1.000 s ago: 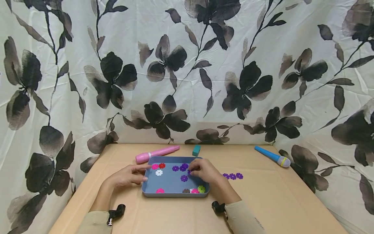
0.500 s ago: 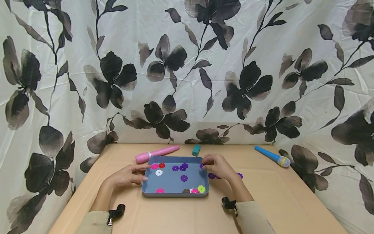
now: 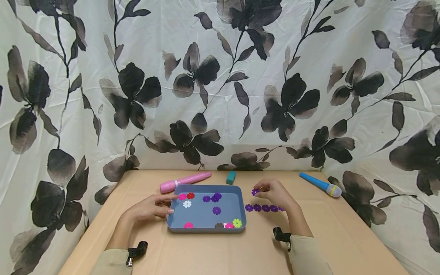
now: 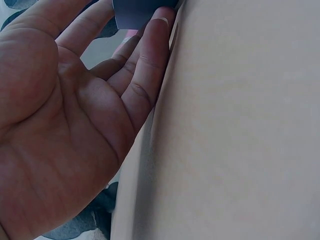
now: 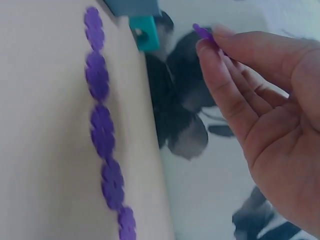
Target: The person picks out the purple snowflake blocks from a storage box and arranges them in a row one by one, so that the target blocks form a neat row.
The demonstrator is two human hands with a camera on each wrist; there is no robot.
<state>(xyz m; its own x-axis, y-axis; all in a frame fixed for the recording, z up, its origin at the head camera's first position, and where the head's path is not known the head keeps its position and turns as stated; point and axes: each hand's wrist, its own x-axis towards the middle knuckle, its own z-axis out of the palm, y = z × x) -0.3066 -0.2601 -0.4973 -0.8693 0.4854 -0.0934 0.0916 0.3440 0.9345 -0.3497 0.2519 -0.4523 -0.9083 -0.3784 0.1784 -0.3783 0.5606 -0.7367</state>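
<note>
In the head view my right hand (image 3: 276, 193) pinches a purple flower-shaped disc (image 3: 255, 192) between thumb and fingertips, raised above the table. The right wrist view shows the pinched disc (image 5: 202, 31) edge-on. Below that hand, a row of several purple flower-shaped discs (image 3: 257, 208) lies on the table, its right end partly hidden by the wrist. My left hand (image 3: 151, 208) rests with extended fingers at the left edge of a grey-blue tray (image 3: 206, 230). Inside the tray lie several purple discs (image 3: 216, 210), plus pink, red, white, brown and yellow-green (image 3: 237, 223) ones.
Behind the tray lie a pink stick-like object (image 3: 185, 182) and a small teal block (image 3: 231, 177) with a hole. A blue toy microphone (image 3: 321, 184) is at the back right. A floral curtain (image 3: 240, 95) hangs along the table's far edge.
My right hand has carried the purple disc from inside the tray up and rightward past its rim, above the row. My left hand has stayed at the tray's left edge.
</note>
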